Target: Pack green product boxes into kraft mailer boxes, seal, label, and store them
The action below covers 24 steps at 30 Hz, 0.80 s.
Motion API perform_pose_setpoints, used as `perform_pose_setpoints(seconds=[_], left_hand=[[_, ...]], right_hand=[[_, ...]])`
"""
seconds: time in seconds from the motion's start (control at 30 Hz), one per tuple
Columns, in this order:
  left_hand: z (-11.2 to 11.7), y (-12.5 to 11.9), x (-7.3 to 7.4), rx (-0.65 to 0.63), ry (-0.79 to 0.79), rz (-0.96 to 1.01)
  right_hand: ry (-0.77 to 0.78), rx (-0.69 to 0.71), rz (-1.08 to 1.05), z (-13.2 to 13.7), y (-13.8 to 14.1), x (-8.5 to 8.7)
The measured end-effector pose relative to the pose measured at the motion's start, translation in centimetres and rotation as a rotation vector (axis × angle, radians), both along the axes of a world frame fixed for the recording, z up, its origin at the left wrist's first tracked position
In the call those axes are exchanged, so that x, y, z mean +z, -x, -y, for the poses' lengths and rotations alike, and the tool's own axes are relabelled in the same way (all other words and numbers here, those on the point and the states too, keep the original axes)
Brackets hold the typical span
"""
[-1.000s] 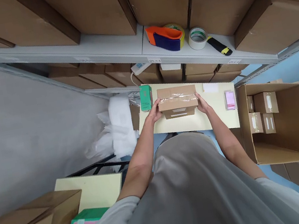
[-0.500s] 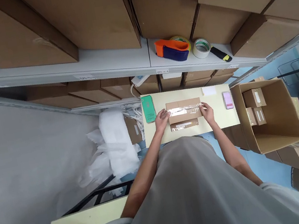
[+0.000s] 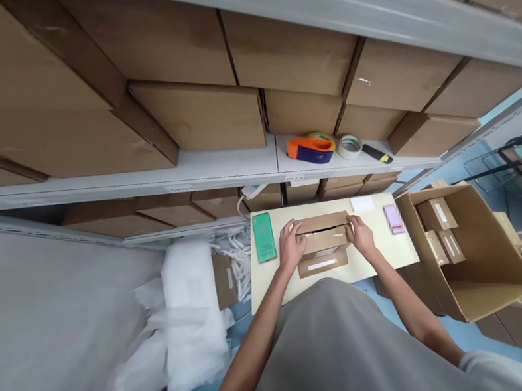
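Note:
A small brown cardboard box (image 3: 322, 240) sits on the pale table (image 3: 276, 280), a dark gap showing along its top between two flaps. My left hand (image 3: 292, 246) holds its left end, fingers bent over the edge by the gap. At the opposite end my right hand (image 3: 361, 235) grips the flap edges, its fingers curled. Just in front of this box, nearer my body, lies a second flat cardboard box (image 3: 307, 269) with a white label. A green box (image 3: 264, 237) lies left of my left hand.
A large open carton (image 3: 489, 243) with several small boxes stands right of the table. A pink-screened phone (image 3: 394, 219) and white paper (image 3: 362, 204) lie on the table. The shelf above holds an orange-and-blue tape dispenser (image 3: 311, 149), a tape roll (image 3: 349, 147) and a cutter (image 3: 377, 153).
My view has tilted upward, so the table appears lower. Along the box's top, the shiny taped seam has given way to a dark gap. Both hands remain at its ends.

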<state>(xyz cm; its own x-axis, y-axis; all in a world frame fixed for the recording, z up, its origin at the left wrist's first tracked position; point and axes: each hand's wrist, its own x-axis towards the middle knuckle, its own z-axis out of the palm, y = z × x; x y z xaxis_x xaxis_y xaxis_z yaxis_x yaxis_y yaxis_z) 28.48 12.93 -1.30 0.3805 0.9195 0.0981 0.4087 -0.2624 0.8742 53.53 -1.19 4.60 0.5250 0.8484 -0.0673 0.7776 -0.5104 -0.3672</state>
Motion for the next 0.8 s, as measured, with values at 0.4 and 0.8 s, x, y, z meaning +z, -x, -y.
perform_pose_setpoints(seconds=[0.4,0.8], left_hand=[[-9.5,-7.6,15.8,0.108,-0.357,0.296],[-6.3,-9.6,18.1,0.183,-0.319,0.302]], right_hand=[[-0.428,0.472,0.119,-16.1,-3.5,13.0],[-0.038,0.434,0.300,-24.5,-0.5,17.5]])
